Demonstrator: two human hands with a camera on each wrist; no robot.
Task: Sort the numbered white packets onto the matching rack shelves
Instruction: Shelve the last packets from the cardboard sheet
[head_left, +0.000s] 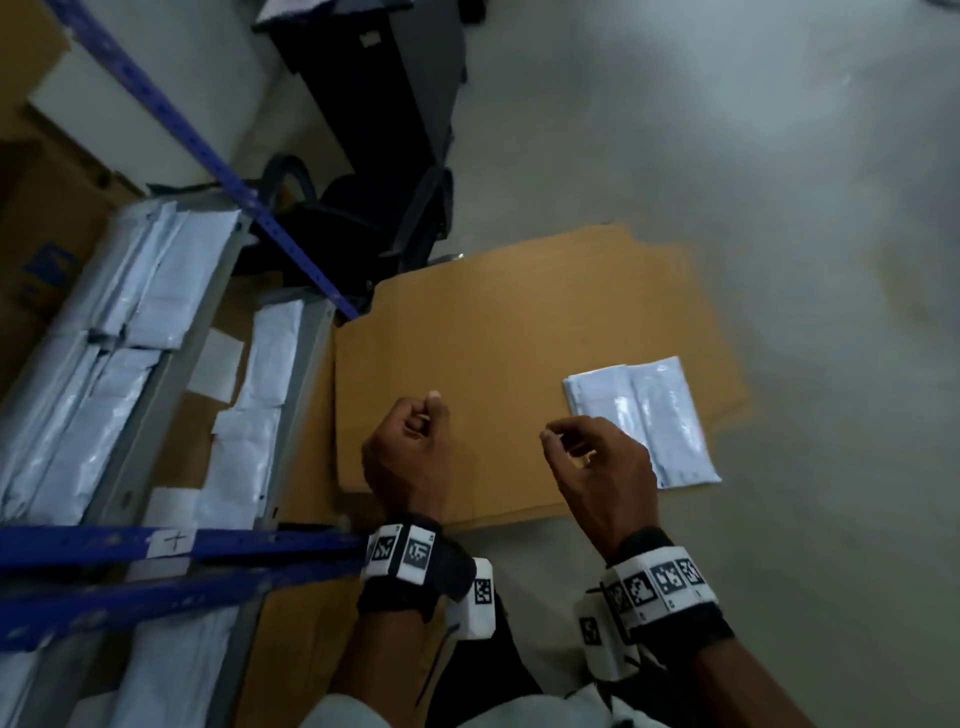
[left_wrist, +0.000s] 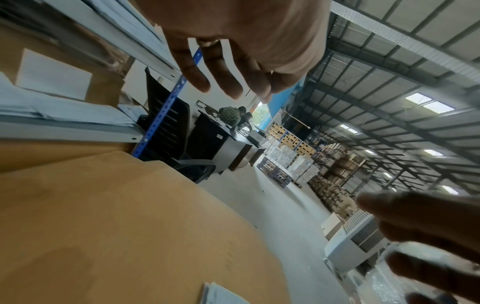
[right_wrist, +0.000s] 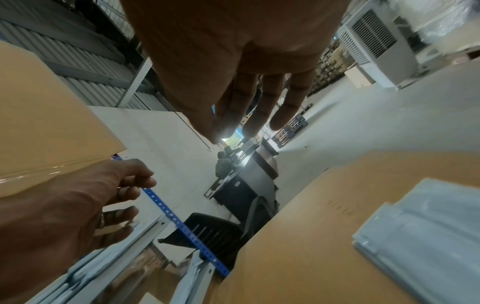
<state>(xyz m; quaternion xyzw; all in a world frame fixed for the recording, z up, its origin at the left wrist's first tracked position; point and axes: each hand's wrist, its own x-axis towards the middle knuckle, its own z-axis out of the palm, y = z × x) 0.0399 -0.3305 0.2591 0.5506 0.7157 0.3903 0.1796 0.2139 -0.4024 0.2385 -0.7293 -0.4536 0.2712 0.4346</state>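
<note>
A small stack of white packets (head_left: 644, 415) lies on the right part of a brown cardboard sheet (head_left: 467, 364) on the floor. My right hand (head_left: 587, 452) hovers just left of the stack, fingers loosely curled and holding nothing. My left hand (head_left: 415, 436) hangs over the sheet's left part near the rack, also loosely curled and empty. The right wrist view shows the right fingers (right_wrist: 259, 107) nearly straight, the packets (right_wrist: 428, 236) below them and the left hand (right_wrist: 78, 205) beside. In the left wrist view the left fingers (left_wrist: 221, 72) hang relaxed.
The rack (head_left: 156, 364), with blue uprights (head_left: 208, 150) and grey shelves, stands on the left and holds rows of white packets (head_left: 104, 389). A blue beam carries a white label (head_left: 174, 540). A black chair (head_left: 353, 223) stands behind the sheet. Bare grey floor (head_left: 779, 208) lies to the right.
</note>
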